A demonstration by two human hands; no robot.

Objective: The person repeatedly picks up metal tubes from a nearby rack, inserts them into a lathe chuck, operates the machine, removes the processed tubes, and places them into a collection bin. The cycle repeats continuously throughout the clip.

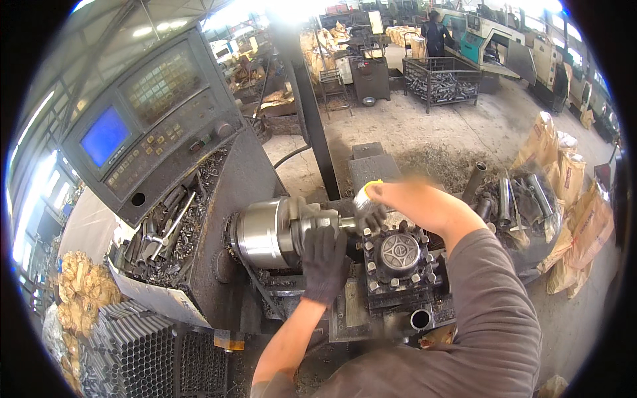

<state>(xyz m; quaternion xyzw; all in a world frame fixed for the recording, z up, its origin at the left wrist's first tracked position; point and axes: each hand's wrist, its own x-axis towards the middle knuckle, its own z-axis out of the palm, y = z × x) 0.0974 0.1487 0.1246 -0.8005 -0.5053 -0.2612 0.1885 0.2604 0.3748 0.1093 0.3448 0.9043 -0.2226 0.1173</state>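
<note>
My left hand (pixel 324 260), in a dark work glove, lies with its fingers stretched up against the jawed front of the steel lathe chuck (pixel 269 233). A short, shiny metal tube (pixel 348 223) sticks out of the chuck's face towards the right. At its outer end is my right hand (pixel 371 209), gloved, with a yellow cuff; the fingers seem closed round the tube, though the grip is partly hidden. Just below that hand stands the square tool post (pixel 399 255), ringed with bolts.
Left of the chuck rises a control panel (pixel 142 119) with a blue screen; under it a tray (pixel 156 292) holds a chuck key (pixel 169 232) and metal chips. Stacked tubes (pixel 136 338) fill the lower left. More tubes (pixel 507 199) and paper sacks (pixel 580 219) are at right. Someone (pixel 434 36) stands far back.
</note>
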